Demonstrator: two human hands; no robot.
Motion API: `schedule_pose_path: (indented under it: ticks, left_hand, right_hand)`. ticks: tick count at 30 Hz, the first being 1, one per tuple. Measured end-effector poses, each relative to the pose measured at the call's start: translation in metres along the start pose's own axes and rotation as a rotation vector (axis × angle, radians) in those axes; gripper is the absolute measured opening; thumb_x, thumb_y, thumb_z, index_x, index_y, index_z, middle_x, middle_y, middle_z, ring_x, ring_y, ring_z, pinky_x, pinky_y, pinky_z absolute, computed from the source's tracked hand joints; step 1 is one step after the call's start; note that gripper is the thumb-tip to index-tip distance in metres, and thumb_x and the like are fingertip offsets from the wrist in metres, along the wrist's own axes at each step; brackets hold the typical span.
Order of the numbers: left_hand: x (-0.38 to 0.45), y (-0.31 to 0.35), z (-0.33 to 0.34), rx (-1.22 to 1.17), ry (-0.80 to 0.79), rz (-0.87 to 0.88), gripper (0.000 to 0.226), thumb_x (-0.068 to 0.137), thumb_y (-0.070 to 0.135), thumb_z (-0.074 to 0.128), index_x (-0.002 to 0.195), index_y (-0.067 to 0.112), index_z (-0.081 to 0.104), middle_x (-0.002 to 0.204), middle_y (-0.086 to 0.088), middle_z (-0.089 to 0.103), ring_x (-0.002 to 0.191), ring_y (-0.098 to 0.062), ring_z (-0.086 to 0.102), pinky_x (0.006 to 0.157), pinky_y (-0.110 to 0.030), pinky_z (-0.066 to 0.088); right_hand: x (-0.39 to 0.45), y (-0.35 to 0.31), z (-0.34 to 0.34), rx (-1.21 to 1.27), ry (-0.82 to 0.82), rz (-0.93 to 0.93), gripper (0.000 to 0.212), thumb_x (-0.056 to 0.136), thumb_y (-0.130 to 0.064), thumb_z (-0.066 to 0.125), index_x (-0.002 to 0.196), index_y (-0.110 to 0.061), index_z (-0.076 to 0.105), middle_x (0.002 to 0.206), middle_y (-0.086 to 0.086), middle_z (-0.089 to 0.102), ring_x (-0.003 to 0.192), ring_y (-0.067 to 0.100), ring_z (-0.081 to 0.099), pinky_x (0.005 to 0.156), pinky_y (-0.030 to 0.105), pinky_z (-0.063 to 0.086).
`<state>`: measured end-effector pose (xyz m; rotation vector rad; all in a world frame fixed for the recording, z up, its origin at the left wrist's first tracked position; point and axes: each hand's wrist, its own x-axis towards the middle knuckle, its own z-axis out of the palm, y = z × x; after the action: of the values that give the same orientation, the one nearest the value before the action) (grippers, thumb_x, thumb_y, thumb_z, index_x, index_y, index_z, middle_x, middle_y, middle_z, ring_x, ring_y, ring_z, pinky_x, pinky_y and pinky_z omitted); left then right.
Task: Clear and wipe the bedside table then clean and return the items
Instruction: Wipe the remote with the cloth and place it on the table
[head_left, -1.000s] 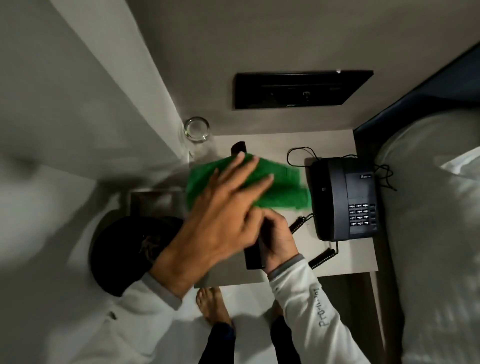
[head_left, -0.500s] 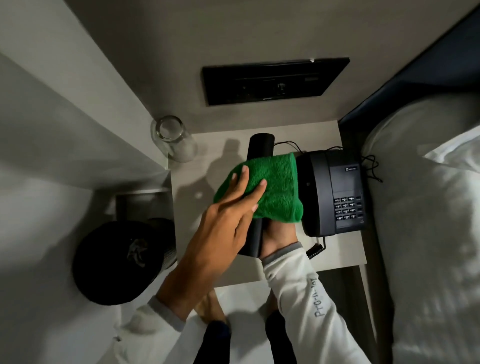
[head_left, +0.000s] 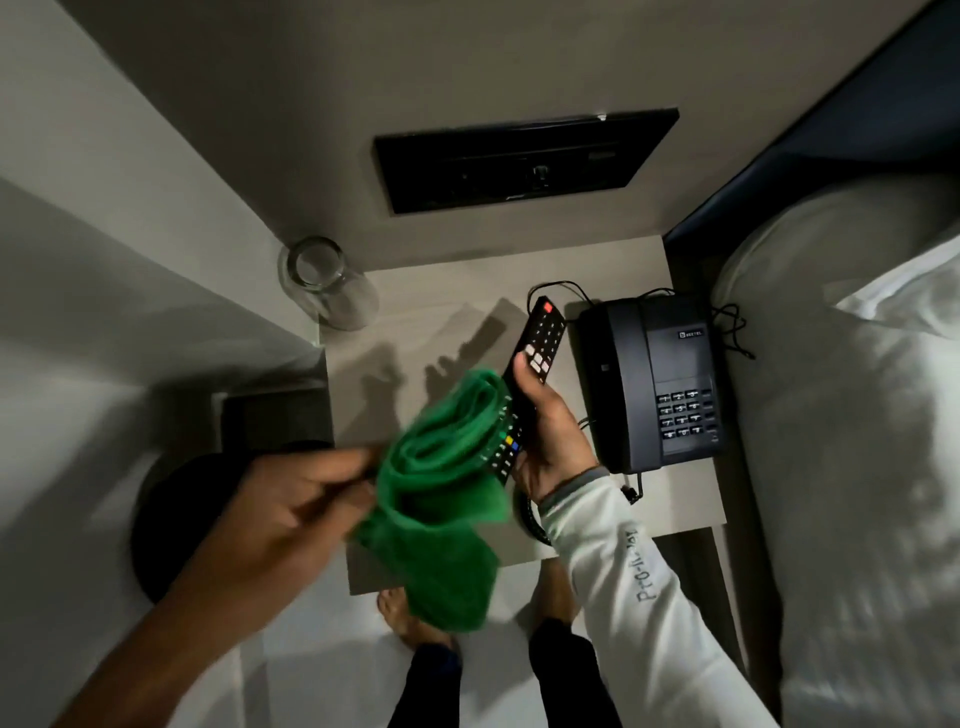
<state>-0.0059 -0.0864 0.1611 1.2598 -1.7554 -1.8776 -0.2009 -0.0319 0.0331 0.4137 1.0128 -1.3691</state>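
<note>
My right hand (head_left: 551, 431) grips a black remote control (head_left: 540, 340), buttons facing up, held above the pale bedside table (head_left: 441, 306). My left hand (head_left: 291, 514) pinches a bunched green cloth (head_left: 447, 478) at its left side; the cloth hangs over the remote's lower end and the table's front edge. A dark corded telephone (head_left: 649, 379) rests on the right part of the table. A clear glass jar (head_left: 327, 283) stands at the table's back left corner.
A black switch panel (head_left: 519, 161) is set in the wall behind the table. A bed with white linen (head_left: 857, 415) lies close on the right. A round black bin (head_left: 176, 519) stands on the floor to the left. My bare feet (head_left: 405, 618) show below the table edge.
The remote has been turned so its buttons face up. My left hand has pulled the green cloth down and left, off the remote's upper part.
</note>
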Motion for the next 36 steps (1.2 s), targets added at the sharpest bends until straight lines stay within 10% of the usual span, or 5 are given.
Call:
schedule_pose_path:
  ticks: [10, 17, 21, 27, 36]
  left_hand:
    - [0.08, 0.004, -0.007, 0.73, 0.112, 0.314, 0.061, 0.086, -0.013, 0.059, 0.136, 0.022, 0.061, 0.151, 0.003, 0.049, 0.127, -0.008, 0.058, 0.111, -0.023, 0.04]
    - [0.063, -0.027, 0.037, 1.08, -0.097, 0.286, 0.092, 0.053, -0.02, 0.079, 0.133, 0.022, 0.064, 0.153, -0.007, 0.05, 0.123, -0.028, 0.065, 0.084, -0.051, 0.061]
    - [0.028, -0.038, 0.032, 0.88, -0.218, 0.3, 0.083, 0.057, -0.015, 0.071, 0.128, 0.027, 0.069, 0.147, 0.001, 0.056, 0.12, -0.016, 0.066, 0.094, -0.037, 0.056]
    - [-0.014, -0.049, 0.003, 0.372, -0.336, 0.165, 0.056, 0.09, -0.006, 0.051, 0.123, 0.034, 0.072, 0.132, 0.026, 0.064, 0.126, 0.007, 0.056, 0.105, -0.012, 0.043]
    - [-0.013, -0.068, -0.029, -0.455, 0.133, -0.3, 0.027, 0.078, 0.014, 0.074, 0.105, 0.018, 0.079, 0.103, -0.003, 0.08, 0.099, -0.018, 0.075, 0.071, -0.024, 0.061]
  right_hand:
    - [-0.02, 0.008, 0.002, 0.008, -0.311, 0.209, 0.096, 0.086, -0.08, 0.031, 0.148, -0.008, 0.044, 0.145, 0.023, 0.051, 0.127, 0.035, 0.052, 0.101, 0.048, 0.047]
    - [-0.025, 0.001, -0.001, 0.189, -0.221, 0.136, 0.104, 0.078, -0.089, 0.033, 0.134, -0.005, 0.059, 0.133, 0.019, 0.062, 0.122, 0.035, 0.057, 0.113, 0.049, 0.035]
    - [-0.02, 0.001, -0.002, 0.15, -0.164, 0.082, 0.104, 0.078, -0.079, 0.05, 0.149, -0.004, 0.041, 0.153, 0.018, 0.043, 0.129, 0.031, 0.05, 0.116, 0.046, 0.035]
    - [0.012, 0.004, 0.003, -0.164, 0.157, -0.018, 0.06, 0.089, -0.038, 0.062, 0.13, 0.005, 0.058, 0.101, 0.008, 0.066, 0.078, 0.016, 0.065, 0.06, 0.026, 0.057]
    - [0.073, -0.034, 0.042, -0.139, 0.58, -0.27, 0.024, 0.1, -0.028, 0.058, 0.084, -0.01, 0.054, 0.088, 0.01, 0.065, 0.087, 0.033, 0.066, 0.082, 0.053, 0.056]
